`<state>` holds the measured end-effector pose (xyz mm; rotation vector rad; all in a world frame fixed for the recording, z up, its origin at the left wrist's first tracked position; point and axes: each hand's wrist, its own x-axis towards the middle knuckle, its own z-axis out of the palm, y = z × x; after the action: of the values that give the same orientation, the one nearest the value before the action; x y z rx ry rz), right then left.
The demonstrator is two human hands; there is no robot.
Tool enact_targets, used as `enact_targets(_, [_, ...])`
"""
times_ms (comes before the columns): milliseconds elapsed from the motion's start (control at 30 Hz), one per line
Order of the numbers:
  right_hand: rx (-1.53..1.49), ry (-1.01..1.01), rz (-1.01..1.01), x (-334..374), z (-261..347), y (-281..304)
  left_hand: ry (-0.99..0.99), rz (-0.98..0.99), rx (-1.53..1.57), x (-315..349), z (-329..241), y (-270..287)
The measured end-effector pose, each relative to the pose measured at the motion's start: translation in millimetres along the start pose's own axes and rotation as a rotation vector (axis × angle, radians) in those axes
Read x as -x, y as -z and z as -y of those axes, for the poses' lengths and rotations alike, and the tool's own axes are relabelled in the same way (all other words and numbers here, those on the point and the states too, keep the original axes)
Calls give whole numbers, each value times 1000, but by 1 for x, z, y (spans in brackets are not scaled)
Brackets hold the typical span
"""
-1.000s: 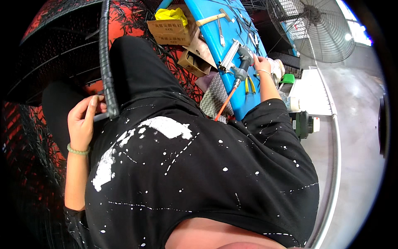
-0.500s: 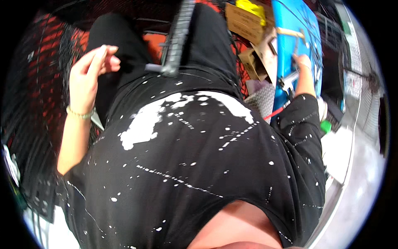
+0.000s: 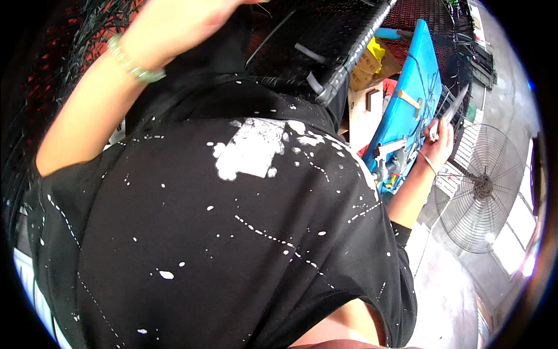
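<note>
At the top left, my left hand (image 3: 189,26) reaches past the upper edge, so its fingers are mostly cut off. A thin strand shows near its fingertips. Off to the right, my right hand (image 3: 439,142) is closed around a long grey blade-like tool (image 3: 458,103), raised past the edge of a blue board (image 3: 423,49). Motion blur and the fingers hide this tool's exact kind. Across my lap lies a black woven wicker panel (image 3: 285,49) with a strip-wrapped edge (image 3: 354,61). Loose grey strip ends (image 3: 315,84) stick out of it near my waist.
On the blue board lie a wooden-handled hammer (image 3: 410,100) and a metal tool (image 3: 388,152). Beside it stand a cardboard box (image 3: 365,71) and a yellow bag (image 3: 376,51). A large round fan (image 3: 482,186) stands at the right. Tangled black strips (image 3: 87,46) fill the far left.
My right hand has lifted off the blue board and moved outward, now with the blade-like tool in it. My left hand has gone up and right. The wicker panel has swung wider into view.
</note>
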<state>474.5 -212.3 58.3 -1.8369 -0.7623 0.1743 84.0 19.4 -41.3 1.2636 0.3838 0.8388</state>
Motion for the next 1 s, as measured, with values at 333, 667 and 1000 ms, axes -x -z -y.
enact_targets(333, [232,282,965,113,123,-189,3,118,652,-5,-50,-26])
enact_targets(667, [-246,-671,661,87,38,-139,-165,109,-681,57,30,24])
enact_targets(1000, [-186,-797,819,104,64,-171,-205,168,-606,54,52,-1])
